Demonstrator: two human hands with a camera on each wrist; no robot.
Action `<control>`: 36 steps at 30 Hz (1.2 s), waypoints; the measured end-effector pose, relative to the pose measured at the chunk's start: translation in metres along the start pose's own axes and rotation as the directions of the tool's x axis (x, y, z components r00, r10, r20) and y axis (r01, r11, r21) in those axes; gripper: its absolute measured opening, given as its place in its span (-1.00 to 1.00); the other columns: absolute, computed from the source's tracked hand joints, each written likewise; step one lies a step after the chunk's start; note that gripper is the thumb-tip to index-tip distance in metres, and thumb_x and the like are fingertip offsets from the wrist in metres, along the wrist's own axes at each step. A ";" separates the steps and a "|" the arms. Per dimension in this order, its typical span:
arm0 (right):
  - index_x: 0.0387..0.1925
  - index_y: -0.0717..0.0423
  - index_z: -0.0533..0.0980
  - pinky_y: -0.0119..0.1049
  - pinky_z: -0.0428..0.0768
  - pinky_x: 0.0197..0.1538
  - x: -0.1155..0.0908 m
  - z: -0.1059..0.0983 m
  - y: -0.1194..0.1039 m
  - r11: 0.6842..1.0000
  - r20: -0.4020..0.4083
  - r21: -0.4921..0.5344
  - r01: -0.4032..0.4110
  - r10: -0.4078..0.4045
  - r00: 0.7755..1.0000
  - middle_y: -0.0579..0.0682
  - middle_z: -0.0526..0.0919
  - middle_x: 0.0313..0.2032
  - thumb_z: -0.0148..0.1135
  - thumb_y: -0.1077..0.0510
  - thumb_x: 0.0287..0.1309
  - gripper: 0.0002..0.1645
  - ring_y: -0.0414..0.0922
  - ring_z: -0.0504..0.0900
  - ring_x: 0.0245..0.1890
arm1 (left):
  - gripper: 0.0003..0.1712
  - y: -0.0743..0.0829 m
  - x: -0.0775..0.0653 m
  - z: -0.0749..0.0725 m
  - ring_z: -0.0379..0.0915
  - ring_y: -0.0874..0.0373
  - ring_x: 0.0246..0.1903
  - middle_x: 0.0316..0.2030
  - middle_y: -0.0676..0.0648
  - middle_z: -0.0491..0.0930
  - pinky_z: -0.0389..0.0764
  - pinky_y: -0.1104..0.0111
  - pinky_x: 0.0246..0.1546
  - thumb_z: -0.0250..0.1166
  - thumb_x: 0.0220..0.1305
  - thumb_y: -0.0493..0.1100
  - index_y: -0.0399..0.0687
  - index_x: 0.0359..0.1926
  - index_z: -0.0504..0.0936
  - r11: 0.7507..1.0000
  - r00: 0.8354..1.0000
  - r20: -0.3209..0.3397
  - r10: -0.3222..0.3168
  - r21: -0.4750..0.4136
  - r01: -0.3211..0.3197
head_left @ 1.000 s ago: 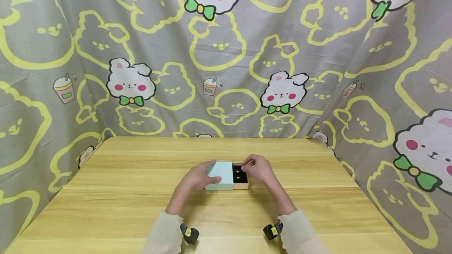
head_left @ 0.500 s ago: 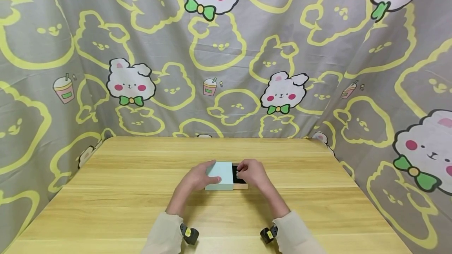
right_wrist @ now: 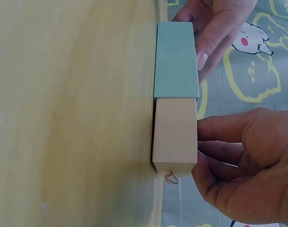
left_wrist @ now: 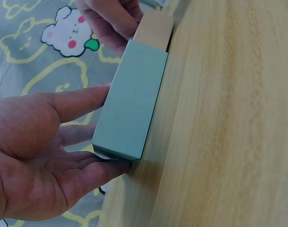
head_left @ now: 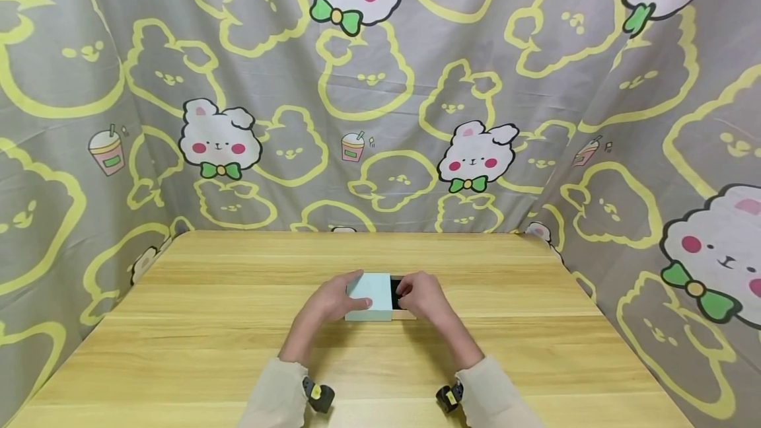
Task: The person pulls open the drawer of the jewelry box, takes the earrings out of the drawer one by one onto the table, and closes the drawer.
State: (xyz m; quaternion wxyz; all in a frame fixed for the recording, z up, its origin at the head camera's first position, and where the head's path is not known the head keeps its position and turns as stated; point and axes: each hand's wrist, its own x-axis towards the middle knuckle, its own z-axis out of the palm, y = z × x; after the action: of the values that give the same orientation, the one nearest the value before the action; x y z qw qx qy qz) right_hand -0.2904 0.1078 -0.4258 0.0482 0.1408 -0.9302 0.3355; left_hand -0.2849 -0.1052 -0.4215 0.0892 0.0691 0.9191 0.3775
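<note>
A small drawer-style jewelry box lies on the wooden table, its pale blue sleeve [head_left: 374, 286] on the left. Out of the sleeve's right end sticks a peach drawer [right_wrist: 175, 132], with a black insert [head_left: 395, 290] and a little ribbon loop [right_wrist: 171, 178] on its end face. My left hand [head_left: 331, 297] holds the sleeve, thumb across the top and fingers around the far left side. Over the pulled-out drawer, my right hand [head_left: 425, 294] bends its thumb and fingers down onto the insert. The star-shaped studs there are covered by it; I cannot tell whether it pinches one.
The wooden table [head_left: 238, 349] reaches back to a grey curtain [head_left: 386, 197] printed with cartoon animals, which also hangs on both sides. A black camera is strapped at each wrist, beside the pale sleeves of the person's top.
My right hand has moved left from the drawer's right rim to over the insert, covering the two star studs. The left hand and the box have stayed in place.
</note>
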 end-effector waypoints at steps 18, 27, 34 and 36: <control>-0.51 0.19 0.69 -0.35 0.55 -0.41 0.000 0.004 0.001 0.999 -0.014 -0.031 0.010 -0.010 1.000 -0.06 0.69 -0.56 0.34 0.47 -0.17 -0.83 -0.18 0.55 -0.49 | -0.16 -0.002 0.001 0.000 0.23 -0.26 0.44 0.44 -0.26 0.35 0.32 -0.13 0.39 0.44 0.28 0.04 -0.01 0.50 0.33 1.000 1.000 0.001 -0.005 -0.012 0.005; -0.58 0.15 0.67 -0.34 0.55 -0.41 -0.001 0.003 0.001 0.999 -0.030 -0.032 0.019 -0.020 0.999 -0.09 0.68 -0.59 0.33 0.48 -0.20 -0.81 -0.19 0.54 -0.50 | -0.16 0.000 0.000 0.000 0.25 -0.26 0.43 0.44 -0.27 0.36 0.34 -0.13 0.37 0.44 0.28 0.03 -0.03 0.50 0.34 1.000 1.000 0.000 -0.001 -0.007 0.001; -0.61 0.15 0.66 -0.35 0.53 -0.42 -0.001 0.004 0.001 1.000 -0.020 -0.007 0.001 -0.001 1.000 -0.08 0.67 -0.59 0.33 0.49 -0.20 -0.79 -0.19 0.52 -0.51 | -0.16 -0.001 0.000 0.000 0.25 -0.26 0.43 0.43 -0.27 0.36 0.34 -0.13 0.37 0.45 0.27 0.02 -0.04 0.50 0.34 1.000 1.000 -0.001 0.001 -0.009 -0.001; -0.62 0.14 0.65 -0.35 0.52 -0.42 -0.001 0.004 0.001 1.000 -0.016 -0.002 -0.002 0.002 1.000 -0.08 0.67 -0.59 0.32 0.49 -0.21 -0.79 -0.19 0.52 -0.52 | -0.16 -0.001 0.000 0.000 0.25 -0.26 0.43 0.43 -0.27 0.36 0.34 -0.13 0.37 0.45 0.27 0.03 -0.03 0.50 0.34 1.000 1.000 0.000 0.002 -0.009 -0.002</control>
State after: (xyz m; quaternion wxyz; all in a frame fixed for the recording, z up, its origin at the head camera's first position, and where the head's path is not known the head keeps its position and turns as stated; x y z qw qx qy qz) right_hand -0.2902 0.1066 -0.4297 0.0552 0.1371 -0.9303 0.3358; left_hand -0.2848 -0.1059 -0.4228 0.0891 0.0695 0.9173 0.3817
